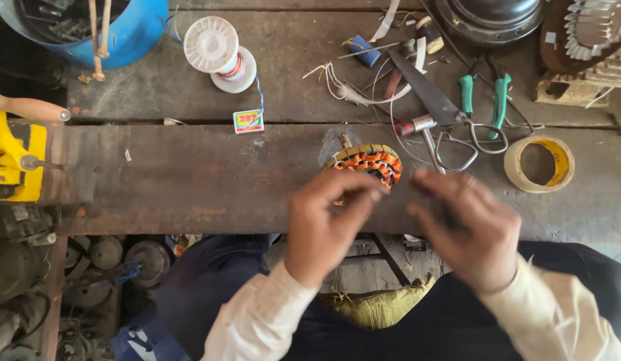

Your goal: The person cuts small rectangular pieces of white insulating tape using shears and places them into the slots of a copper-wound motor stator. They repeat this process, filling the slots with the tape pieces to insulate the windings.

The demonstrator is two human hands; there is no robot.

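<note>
Two hands are up over the front edge of the worn wooden surface [190, 180], and I see them from above. My left hand [327, 224] has its fingers curled together, the tips pinched at the near rim of a small round stator [372, 162] wound with orange copper coils; whether it grips the coil itself or a fine wire there I cannot tell, since the motion blurs it. My right hand [467, 227] hovers just beside, to the right of the stator, fingers bent and drawn in as if around something thin and dark (too smeared to make out), and it does not touch the stator. That stator lies on the surface near the middle, just behind my left fingertips. Behind it and to the right lie a pair of scissors [444, 117] and green-handled pliers [484, 97], their handles overlapping. A roll of yellowish tape [539, 164] rests flat further right, well apart from my hands. Further back a white spool [220, 53] stands near a blue drum [123, 33], with a small printed card [248, 121] lying in front of the spool. At the far left edge sits a yellow winding tool [13, 157].
</note>
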